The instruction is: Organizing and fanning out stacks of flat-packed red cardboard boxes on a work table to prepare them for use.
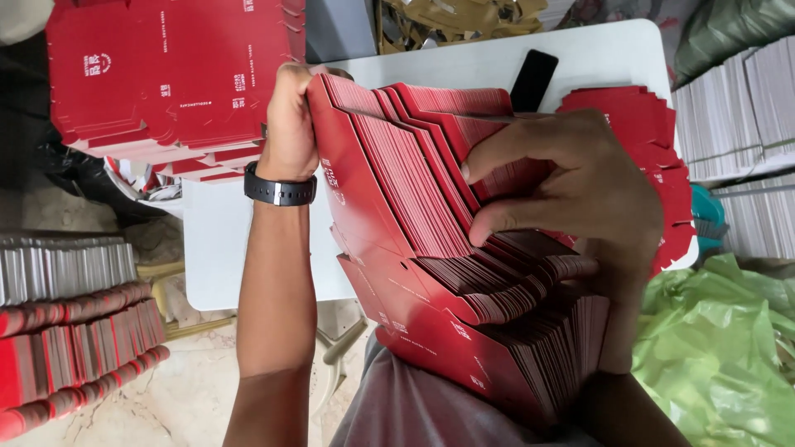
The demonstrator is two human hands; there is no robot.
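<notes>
Left hand clamped on far end of red carton stack; right hand spread over edges, fingers riffling. Stack held above lap, before white table. Judged heavy, stiff, slippery; best gripped at both ends.

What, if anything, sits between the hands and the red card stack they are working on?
Nothing visible does. The left hand already grips the far end of the red card stack, and the right hand lies on its fanned edges, fingers pressed between the cards. The black phone lies on the white table behind, apart from both.
</notes>
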